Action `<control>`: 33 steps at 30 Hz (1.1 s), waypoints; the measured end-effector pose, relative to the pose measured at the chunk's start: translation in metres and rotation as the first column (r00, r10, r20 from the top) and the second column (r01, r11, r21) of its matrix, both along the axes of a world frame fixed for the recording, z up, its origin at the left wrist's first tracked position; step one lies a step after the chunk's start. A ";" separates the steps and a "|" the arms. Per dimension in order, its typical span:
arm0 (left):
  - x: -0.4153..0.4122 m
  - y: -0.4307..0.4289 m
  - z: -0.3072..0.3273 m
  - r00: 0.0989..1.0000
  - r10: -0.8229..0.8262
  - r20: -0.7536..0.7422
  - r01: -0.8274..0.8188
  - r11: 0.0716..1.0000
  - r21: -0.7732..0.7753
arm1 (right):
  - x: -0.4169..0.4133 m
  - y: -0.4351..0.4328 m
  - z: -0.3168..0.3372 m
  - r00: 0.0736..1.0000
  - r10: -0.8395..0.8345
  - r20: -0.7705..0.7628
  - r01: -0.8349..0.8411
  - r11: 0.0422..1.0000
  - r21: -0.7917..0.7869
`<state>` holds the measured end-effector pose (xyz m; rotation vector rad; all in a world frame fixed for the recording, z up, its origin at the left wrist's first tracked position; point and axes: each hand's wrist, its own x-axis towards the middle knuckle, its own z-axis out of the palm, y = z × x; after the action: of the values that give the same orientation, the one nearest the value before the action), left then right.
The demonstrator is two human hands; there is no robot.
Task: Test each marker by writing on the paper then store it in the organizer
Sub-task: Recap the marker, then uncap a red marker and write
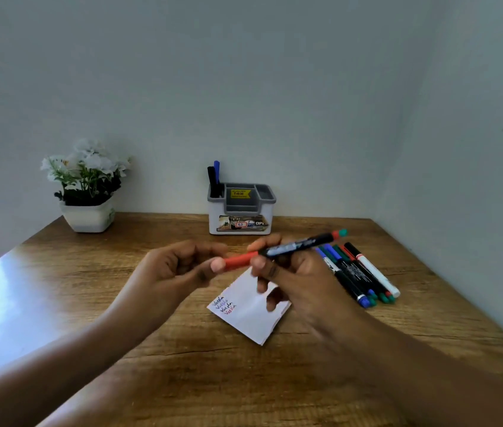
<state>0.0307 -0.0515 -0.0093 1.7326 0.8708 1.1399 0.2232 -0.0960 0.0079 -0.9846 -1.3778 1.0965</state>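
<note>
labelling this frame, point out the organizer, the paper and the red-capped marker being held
organizer (266,210): head view, on its white front wall
paper (250,315): head view, on its bare white middle
red-capped marker (290,249): head view, on the labelled black barrel

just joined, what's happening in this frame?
A person holds a marker over the paper: the right hand grips the barrel and the left hand pinches its red cap. Whether the cap is going on or coming off cannot be told. The paper, on the wooden table, carries four short written lines, the last in red. Two markers stand in the organizer at the back; a row of loose markers lies to the right.
</note>
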 end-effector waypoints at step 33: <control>0.068 0.169 -0.031 0.892 0.362 -0.269 -0.374 0.927 0.006 | -0.017 0.266 0.119 0.459 -0.078 0.885 0.098 0.994 0.036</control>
<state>0.0989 0.1171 -0.0401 1.7527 1.4303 1.1274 0.2064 0.1697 0.1268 -1.7727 -2.1063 0.4453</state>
